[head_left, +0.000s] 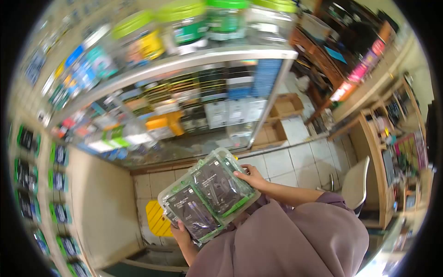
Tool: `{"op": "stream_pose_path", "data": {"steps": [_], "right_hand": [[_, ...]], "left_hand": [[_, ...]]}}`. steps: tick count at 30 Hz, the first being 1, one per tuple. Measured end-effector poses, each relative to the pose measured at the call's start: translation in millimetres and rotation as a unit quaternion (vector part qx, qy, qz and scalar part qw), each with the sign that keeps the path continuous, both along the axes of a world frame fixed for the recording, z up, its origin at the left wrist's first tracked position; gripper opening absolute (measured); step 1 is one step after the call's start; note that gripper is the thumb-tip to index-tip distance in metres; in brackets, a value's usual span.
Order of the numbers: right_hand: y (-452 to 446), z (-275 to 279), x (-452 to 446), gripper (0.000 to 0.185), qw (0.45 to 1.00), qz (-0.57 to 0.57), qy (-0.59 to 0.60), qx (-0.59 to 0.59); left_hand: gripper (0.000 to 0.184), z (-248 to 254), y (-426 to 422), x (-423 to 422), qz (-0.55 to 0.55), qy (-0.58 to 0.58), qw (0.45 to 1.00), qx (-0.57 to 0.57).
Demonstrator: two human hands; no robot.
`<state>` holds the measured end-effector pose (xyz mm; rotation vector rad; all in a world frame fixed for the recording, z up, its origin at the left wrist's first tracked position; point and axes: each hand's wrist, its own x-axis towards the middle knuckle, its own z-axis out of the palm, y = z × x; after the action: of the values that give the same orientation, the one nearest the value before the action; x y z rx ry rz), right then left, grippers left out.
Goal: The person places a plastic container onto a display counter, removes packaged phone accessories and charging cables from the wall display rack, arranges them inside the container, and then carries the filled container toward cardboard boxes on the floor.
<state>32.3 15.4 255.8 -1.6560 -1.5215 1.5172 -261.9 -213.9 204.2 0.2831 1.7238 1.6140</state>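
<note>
A clear plastic container [164, 194] with a pale rim is held close to the body, tilted. Inside it lie black-and-green packages [214, 184] in shiny clear wrapping. My left hand [182, 232] grips the lower left edge, with its fingers partly hidden under the container. At the upper right edge, my right hand [250, 177] holds on with the thumb on top and the other fingers along the rim.
Ahead stands a glass display case [184, 69] with boxes inside and lidded jars [187, 27] on top. Packaged goods [27, 177] hang at left. A yellow stool [158, 219] is below, a white chair [357, 184] at right, and cardboard boxes [286, 105] lie beyond the case.
</note>
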Motion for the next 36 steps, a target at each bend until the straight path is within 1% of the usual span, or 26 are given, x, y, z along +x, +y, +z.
{"op": "stream_pose_path", "data": {"steps": [1,3,4,5,6,7,8,9,10,12,13,15,17,19,20,22,23,24,25,26,27,29,31,33,34,36], "right_hand": [[-1,-4,31,0.083,1.000,-0.025,0.007,-0.004],[-1,-3,94,0.082,0.993,-0.108,0.038,-0.025],[0,3,130,0.103,0.989,-0.119,0.051,-0.072],[1,0,166,0.103,0.987,-0.138,0.052,-0.069],[1,-7,199,0.101,0.981,-0.177,0.052,-0.064],[1,-15,233,0.098,0.973,-0.214,0.052,-0.063],[3,-12,266,0.094,0.967,-0.245,0.043,-0.044],[7,-12,294,0.094,0.965,-0.254,0.037,-0.046],[11,-13,322,0.092,0.952,-0.305,0.037,-0.015],[21,-20,385,0.088,0.922,-0.382,0.056,0.029],[28,-20,415,0.088,0.922,-0.384,0.053,0.024],[45,-19,474,0.085,0.903,-0.427,0.023,0.042],[64,-46,533,0.083,0.897,-0.439,0.040,0.029],[86,-66,590,0.081,0.872,-0.483,0.074,0.034],[100,-60,611,0.079,0.868,-0.489,0.084,0.017],[125,-61,650,0.077,0.863,-0.499,0.075,0.014],[140,-65,672,0.076,0.857,-0.510,0.070,0.014],[155,-78,696,0.073,0.857,-0.510,0.076,0.011],[168,-91,716,0.073,0.859,-0.506,0.073,0.008],[187,-103,734,0.072,0.850,-0.519,0.088,0.017],[198,-115,751,0.071,0.840,-0.532,0.102,0.020],[227,-146,783,0.069,0.838,-0.537,0.097,0.000],[250,-176,812,0.057,0.873,-0.481,0.078,-0.018],[282,-211,831,0.060,0.866,-0.490,0.101,-0.030],[292,-229,837,0.064,0.857,-0.499,0.123,-0.035],[319,-277,850,0.062,0.867,-0.483,0.114,-0.047]], "left_hand": [[0.069,-8,14,11,-0.031,0.024,0.999,-0.033],[0.070,3,58,52,-0.074,0.010,0.996,-0.056],[0.067,8,81,77,-0.124,0.047,0.988,-0.082],[0.065,11,100,107,-0.172,0.084,0.976,-0.107],[0.057,7,120,135,-0.189,0.019,0.981,-0.039],[0.057,4,139,162,-0.203,0.017,0.978,-0.039],[0.055,5,159,196,-0.217,0.040,0.971,-0.092],[0.054,6,178,228,-0.229,0.060,0.961,-0.145],[0.052,17,198,262,-0.269,0.059,0.952,-0.129],[0.053,14,232,331,-0.297,0.031,0.946,-0.130],[0.053,10,249,361,-0.318,0.009,0.940,-0.126],[0.054,-3,287,420,-0.348,0.024,0.928,-0.132],[0.056,-7,323,475,-0.377,0.034,0.915,-0.140],[0.062,-5,365,532,-0.439,-0.006,0.889,-0.131],[0.062,-12,386,555,-0.438,-0.011,0.889,-0.135],[0.069,-32,426,597,-0.480,-0.056,0.868,-0.114],[0.069,-41,447,619,-0.477,-0.061,0.869,-0.117],[0.073,-49,468,642,-0.497,-0.061,0.855,-0.134],[0.078,-59,489,661,-0.516,-0.060,0.841,-0.149],[0.085,-90,511,678,-0.531,0.005,0.829,-0.174],[0.085,-110,531,693,-0.528,0.000,0.830,-0.180],[0.090,-145,564,715,-0.577,0.031,0.802,-0.153],[0.090,-174,587,737,-0.570,0.032,0.804,-0.166],[0.089,-193,612,753,-0.564,0.036,0.805,-0.179],[0.089,-203,623,756,-0.562,0.011,0.808,-0.177],[0.088,-228,649,765,-0.546,-0.023,0.814,-0.195]]}}
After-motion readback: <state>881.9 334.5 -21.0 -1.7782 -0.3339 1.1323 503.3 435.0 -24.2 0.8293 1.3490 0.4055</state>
